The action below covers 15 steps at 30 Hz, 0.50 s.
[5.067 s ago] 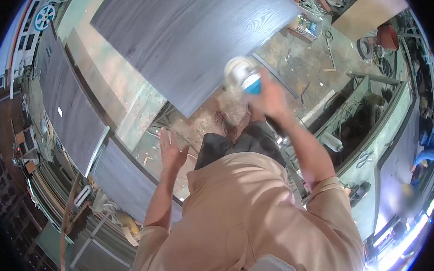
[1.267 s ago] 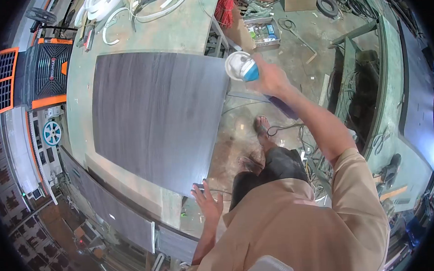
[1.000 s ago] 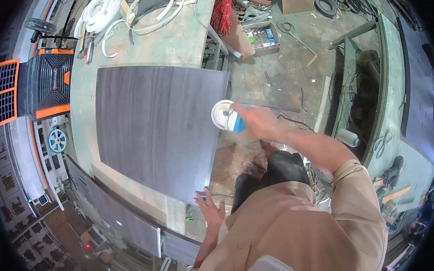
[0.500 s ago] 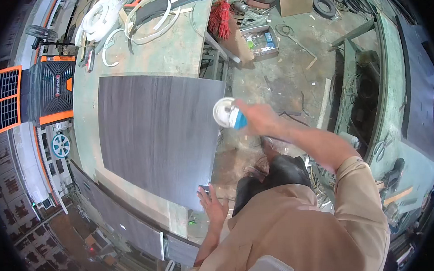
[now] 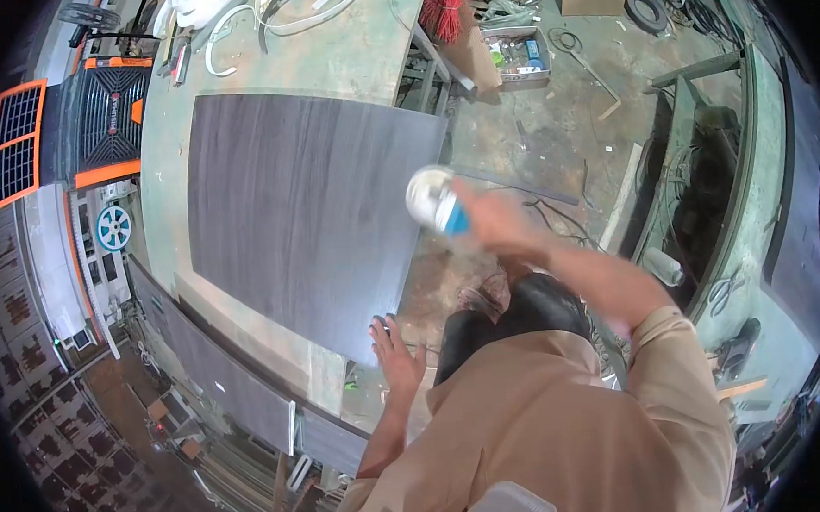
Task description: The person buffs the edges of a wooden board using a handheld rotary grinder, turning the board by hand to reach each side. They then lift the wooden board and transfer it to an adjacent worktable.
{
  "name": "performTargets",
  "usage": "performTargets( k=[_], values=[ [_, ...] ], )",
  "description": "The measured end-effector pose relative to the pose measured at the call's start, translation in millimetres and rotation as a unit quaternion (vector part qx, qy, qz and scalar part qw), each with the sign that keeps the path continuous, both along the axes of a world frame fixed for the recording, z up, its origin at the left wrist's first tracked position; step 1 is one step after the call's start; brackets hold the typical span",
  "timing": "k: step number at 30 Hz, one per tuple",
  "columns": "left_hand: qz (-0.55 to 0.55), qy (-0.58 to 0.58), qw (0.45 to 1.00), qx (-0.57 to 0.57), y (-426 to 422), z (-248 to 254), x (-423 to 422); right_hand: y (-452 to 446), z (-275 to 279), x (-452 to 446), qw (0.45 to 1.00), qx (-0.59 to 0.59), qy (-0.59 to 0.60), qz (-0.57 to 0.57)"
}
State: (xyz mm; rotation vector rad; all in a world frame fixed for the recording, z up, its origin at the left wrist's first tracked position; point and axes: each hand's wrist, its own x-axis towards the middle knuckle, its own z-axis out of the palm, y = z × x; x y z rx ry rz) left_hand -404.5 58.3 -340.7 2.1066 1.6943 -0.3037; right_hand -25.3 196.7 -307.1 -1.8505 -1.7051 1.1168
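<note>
A dark grey wood-grain panel lies flat on the pale green workbench. My right hand is closed around a rounded white-and-blue hand-held tool at the panel's right edge. Motion blur smears this hand and the tool, so the tool's exact kind is unclear. Near the panel's close right corner, my left hand has its fingers spread, with the fingertips at the edge. Something small and dark shows by those fingertips, too small to name.
White coiled strips lie on the far end of the bench. A red-bristled broom and a box of small items are beyond its right corner. Cords trail over the floor. An orange-and-black machine stands at left.
The camera view has shifted, so the bench and panel sit higher in the picture. Along the panel's right edge, my right hand and the tool have moved slightly nearer my body.
</note>
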Motion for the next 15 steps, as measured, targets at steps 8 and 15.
performTargets(
  k=[8,15],
  values=[
    [0.013,0.010,1.000,0.007,-5,3,-9,-31,14,-30,0.995,-0.024,0.028,0.094],
    [-0.020,0.004,0.999,0.030,1,-6,8,37,6,69,0.987,-0.007,-0.065,-0.148]
  ],
)
